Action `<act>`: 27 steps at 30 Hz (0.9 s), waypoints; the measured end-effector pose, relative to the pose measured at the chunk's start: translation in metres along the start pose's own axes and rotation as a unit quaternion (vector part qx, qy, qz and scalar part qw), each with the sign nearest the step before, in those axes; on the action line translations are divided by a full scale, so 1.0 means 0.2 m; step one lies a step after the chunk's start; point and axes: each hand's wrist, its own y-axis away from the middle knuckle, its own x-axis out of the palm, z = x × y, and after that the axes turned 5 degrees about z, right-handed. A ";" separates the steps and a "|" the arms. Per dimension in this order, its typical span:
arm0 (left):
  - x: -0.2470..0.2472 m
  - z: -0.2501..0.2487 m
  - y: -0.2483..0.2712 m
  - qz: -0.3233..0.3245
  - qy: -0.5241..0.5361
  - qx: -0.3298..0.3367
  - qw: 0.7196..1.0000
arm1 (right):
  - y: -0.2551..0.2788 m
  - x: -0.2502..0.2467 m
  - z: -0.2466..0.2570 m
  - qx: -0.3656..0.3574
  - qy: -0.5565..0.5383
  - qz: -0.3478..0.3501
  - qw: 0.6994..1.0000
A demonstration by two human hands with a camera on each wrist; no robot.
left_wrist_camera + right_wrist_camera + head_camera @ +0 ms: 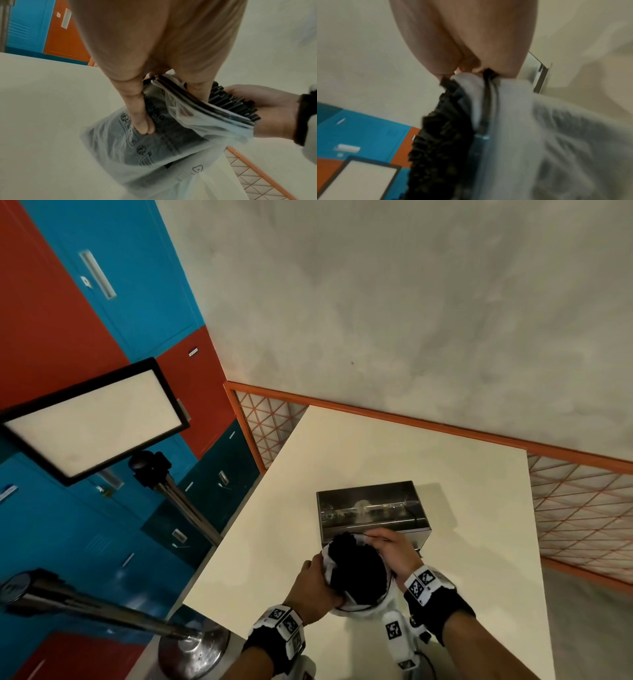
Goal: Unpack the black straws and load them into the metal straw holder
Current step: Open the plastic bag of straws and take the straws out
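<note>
While the left hand (317,585) gripped the translucent plastic bag (154,152), thumb (139,116) pressed on its printed side, the right hand (394,553) curled round the bag's open mouth. The black straws (356,566) stood bundled between both hands, ends poking out past the fingers. Just beyond them, the metal straw holder (371,510) sat open on the white table (274,525).

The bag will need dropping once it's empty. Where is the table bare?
Bare table lies left of the metal straw holder and beyond it toward the orange rail. It is crowded in front of the holder, where both hands grip the bag of straws.
</note>
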 end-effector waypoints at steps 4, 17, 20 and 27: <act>0.03 0.03 0.00 -0.018 0.005 0.011 1.000 | 0.08 -0.05 0.01 -0.034 0.181 0.016 0.983; 0.09 0.07 0.00 -0.012 0.040 0.041 0.998 | 0.30 -0.06 -0.01 0.104 -0.070 0.015 0.992; 0.09 0.07 0.00 -0.004 0.051 0.049 0.997 | 0.30 -0.05 -0.06 0.094 -0.097 0.004 0.991; 0.08 0.06 -0.01 -0.007 0.167 0.028 0.986 | 0.27 -0.01 -0.08 0.032 -0.059 -0.015 0.998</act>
